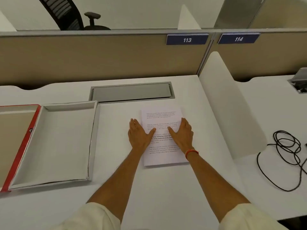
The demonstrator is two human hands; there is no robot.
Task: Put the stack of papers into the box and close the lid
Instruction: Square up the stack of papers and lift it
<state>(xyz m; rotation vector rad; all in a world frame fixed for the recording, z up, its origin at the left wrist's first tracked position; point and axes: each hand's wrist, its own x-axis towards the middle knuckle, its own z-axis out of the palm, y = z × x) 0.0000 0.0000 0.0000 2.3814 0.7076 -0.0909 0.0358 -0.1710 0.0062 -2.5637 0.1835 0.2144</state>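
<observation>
A stack of printed white papers (162,156) lies flat on the white desk, right of centre. My left hand (138,134) rests flat along the stack's left edge, thumb on the top sheet. My right hand (181,133) lies flat on the stack's right side, thumb pointing inward. Both hands have their fingers extended and nothing is lifted. The open box (56,141), white inside and empty, sits to the left of the papers. Its red-edged lid (25,143) lies folded open further left, partly cut off by the frame.
A grey cable hatch (131,92) is set into the desk behind the papers. A white divider (222,103) stands on the right, with a coiled black cable (285,151) on the neighbouring desk. A beige partition (99,60) closes the back.
</observation>
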